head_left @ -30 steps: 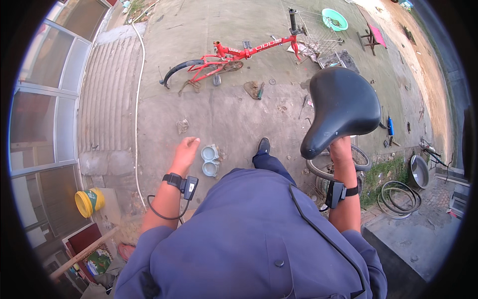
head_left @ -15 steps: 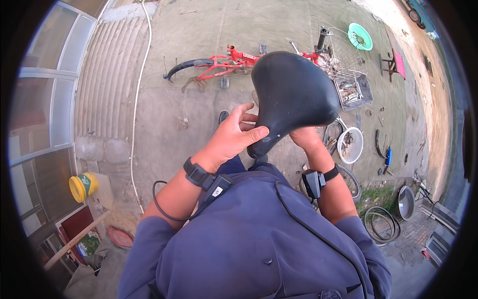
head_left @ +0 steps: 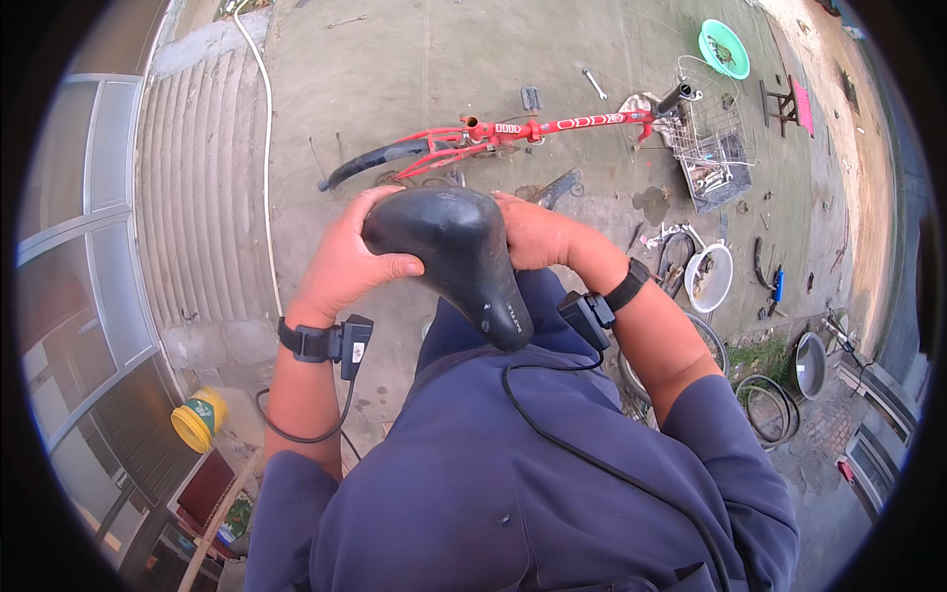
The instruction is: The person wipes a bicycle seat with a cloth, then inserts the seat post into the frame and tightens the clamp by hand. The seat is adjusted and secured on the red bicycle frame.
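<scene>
A black bicycle saddle [head_left: 449,242] is held in front of my body, its narrow nose pointing down toward me and to the right. My left hand [head_left: 355,252] wraps round the wide end at the left, thumb on top. At the right side of the saddle is my right hand [head_left: 541,232], its fingers curled in and mostly hidden under the edge. The saddle's underside cannot be seen. Beyond it a red bicycle frame [head_left: 582,123] lies on the ground, with a black mudguard [head_left: 380,160] at its left end.
A wire basket [head_left: 705,109] and a dark tray of wrenches [head_left: 720,178] lie at the frame's right end. Farther out are a green basin [head_left: 725,49], a white basin [head_left: 708,278] and a pink-topped stool [head_left: 801,104]. A single wrench [head_left: 594,84] and a pedal [head_left: 532,98] lie beyond the frame.
The saddle has come nearer my body and turned, so its nose now points to the lower right. My left hand has shifted from the nose to the wide end.
</scene>
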`<state>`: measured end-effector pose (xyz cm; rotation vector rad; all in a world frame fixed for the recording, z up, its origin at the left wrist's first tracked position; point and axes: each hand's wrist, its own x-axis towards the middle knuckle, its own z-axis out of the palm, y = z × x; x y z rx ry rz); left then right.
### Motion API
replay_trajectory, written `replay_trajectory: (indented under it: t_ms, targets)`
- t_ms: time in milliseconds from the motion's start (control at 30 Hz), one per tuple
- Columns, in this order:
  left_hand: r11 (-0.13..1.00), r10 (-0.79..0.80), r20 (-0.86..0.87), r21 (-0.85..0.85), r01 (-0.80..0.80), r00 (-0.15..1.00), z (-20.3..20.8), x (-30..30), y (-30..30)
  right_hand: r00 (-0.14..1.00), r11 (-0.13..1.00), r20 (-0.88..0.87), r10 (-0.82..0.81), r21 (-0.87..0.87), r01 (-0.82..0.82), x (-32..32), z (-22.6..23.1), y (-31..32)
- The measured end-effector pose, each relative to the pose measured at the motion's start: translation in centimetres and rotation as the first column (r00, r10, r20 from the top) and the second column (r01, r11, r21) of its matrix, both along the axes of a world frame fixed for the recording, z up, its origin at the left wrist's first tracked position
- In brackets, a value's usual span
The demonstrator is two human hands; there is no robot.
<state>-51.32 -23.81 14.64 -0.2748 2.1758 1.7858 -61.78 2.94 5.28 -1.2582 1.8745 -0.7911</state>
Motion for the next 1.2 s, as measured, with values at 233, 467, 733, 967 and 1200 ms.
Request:
replay_trajectory:
  t_ms: [233, 467, 733, 967, 1200]
  targets:
    - [0.855, 0.384, 0.168, 0.307, -0.419, 0.908, -2.4, -1.1, -1.2, 0.984, 0.995, 0.178, -0.013, -0.095, 0.031, -5.2, -1.4, -2.6]
    - [0.681, 0.652, 0.176, 0.291, -0.672, 0.737, -6.7, -3.0, -0.8, 0.871, 0.834, 0.329, -0.364, -0.301, 0.462, -7.7, -6.0, -2.6]
    - [0.599, 0.748, 0.192, 0.216, -0.771, 0.635, -9.3, -6.7, -1.6, 0.405, 0.776, 0.846, -0.346, 0.015, 0.631, -7.5, -7.2, -2.0]
    - [0.604, 0.726, 0.239, 0.227, -0.764, 0.645, -11.3, -8.6, -2.9, 0.219, 0.747, 0.909, -0.355, 0.135, 0.651, -6.9, -8.1, -3.4]
    - [0.623, 0.696, 0.237, 0.270, -0.734, 0.678, -12.5, -9.4, -4.0, 0.127, 0.712, 0.938, -0.322, 0.151, 0.685, -7.2, -8.3, -4.3]
